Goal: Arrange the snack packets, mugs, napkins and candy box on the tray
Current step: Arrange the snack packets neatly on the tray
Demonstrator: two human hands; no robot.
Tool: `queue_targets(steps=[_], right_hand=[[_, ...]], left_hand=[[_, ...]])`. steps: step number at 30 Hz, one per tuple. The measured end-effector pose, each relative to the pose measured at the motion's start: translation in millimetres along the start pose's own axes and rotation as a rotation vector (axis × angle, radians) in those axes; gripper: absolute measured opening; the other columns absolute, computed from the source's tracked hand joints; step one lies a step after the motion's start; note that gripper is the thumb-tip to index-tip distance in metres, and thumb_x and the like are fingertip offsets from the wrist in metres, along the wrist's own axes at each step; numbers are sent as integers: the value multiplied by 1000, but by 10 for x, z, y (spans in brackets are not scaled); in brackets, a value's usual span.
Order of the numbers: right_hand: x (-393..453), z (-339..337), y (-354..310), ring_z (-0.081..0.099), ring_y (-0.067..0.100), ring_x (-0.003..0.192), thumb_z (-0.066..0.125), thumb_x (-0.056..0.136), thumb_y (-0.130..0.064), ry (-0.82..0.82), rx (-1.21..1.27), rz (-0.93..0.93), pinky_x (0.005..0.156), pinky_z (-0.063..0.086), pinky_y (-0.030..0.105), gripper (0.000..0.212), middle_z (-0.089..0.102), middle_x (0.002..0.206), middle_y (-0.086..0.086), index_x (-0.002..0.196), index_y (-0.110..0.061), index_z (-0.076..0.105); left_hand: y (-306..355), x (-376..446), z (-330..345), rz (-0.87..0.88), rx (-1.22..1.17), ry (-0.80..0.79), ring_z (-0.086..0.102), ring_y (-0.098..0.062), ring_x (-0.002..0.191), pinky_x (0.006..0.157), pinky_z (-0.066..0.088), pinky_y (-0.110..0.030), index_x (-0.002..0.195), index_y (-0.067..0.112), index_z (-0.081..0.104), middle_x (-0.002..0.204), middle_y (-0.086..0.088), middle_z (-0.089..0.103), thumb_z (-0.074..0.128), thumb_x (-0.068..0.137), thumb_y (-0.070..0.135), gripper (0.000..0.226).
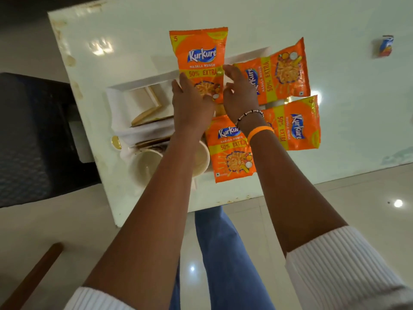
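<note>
Four orange snack packets lie around a white tray (143, 80) on a white table (335, 108). The far packet (200, 52) stands lengthwise over the tray's far rim. My left hand (192, 104) grips its lower end, and my right hand (240, 90) pinches its right edge. A second packet (283, 72) lies sideways to the right, a third (297, 126) below it, and a fourth (230, 153) near the front edge. On the tray's left side are white napkins (116, 108), a white gold-trimmed candy box (143, 104) and a cream mug (145, 166). A second mug (202, 157) is partly hidden under my left arm.
A small blue and red wrapper (386, 46) lies far right on the table. A dark chair (33, 139) stands against the table's left side. A brown wooden bar (33, 276) shows at the bottom left above the tiled floor.
</note>
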State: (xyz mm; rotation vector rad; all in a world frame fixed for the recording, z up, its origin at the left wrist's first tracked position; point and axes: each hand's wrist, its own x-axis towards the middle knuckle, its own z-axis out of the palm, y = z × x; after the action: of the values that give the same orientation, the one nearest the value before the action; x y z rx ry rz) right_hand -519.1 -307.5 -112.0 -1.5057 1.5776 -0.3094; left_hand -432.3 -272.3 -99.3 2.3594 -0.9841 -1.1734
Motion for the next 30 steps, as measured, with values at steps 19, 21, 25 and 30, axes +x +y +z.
queue_targets(steps=[19, 21, 25, 30], right_hand=[[31, -100, 160, 48, 21, 126, 33, 88, 9, -44, 13, 81, 100, 43, 29, 58, 50, 138, 8, 140, -17, 35], [-27, -105, 178, 48, 22, 127, 33, 88, 7, -15, 9, 58, 98, 42, 26, 56, 50, 139, 7, 139, -17, 37], [-223, -154, 205, 42, 22, 133, 35, 88, 8, 89, 74, 36, 110, 37, 30, 51, 47, 143, 9, 136, -10, 43], [-726, -243, 190, 51, 19, 124, 39, 89, 6, 139, 138, 70, 101, 40, 22, 45, 55, 135, 7, 129, -11, 52]], left_hand=[[-71, -31, -83, 219, 211, -190, 57, -36, 110, 99, 42, -53, 137, 13, 35, 122, -15, 61, 41, 92, 17, 45], [-100, -40, -103, 224, 279, -141, 51, -34, 122, 108, 34, -53, 138, 12, 34, 130, -14, 57, 41, 93, 16, 46], [-121, -164, -132, 274, 154, -28, 43, -25, 129, 108, 37, -42, 141, 14, 34, 139, -8, 48, 42, 94, 15, 47], [-135, -613, -64, 399, -3, -127, 39, -24, 132, 104, 39, -39, 139, 15, 36, 144, -8, 43, 43, 93, 8, 47]])
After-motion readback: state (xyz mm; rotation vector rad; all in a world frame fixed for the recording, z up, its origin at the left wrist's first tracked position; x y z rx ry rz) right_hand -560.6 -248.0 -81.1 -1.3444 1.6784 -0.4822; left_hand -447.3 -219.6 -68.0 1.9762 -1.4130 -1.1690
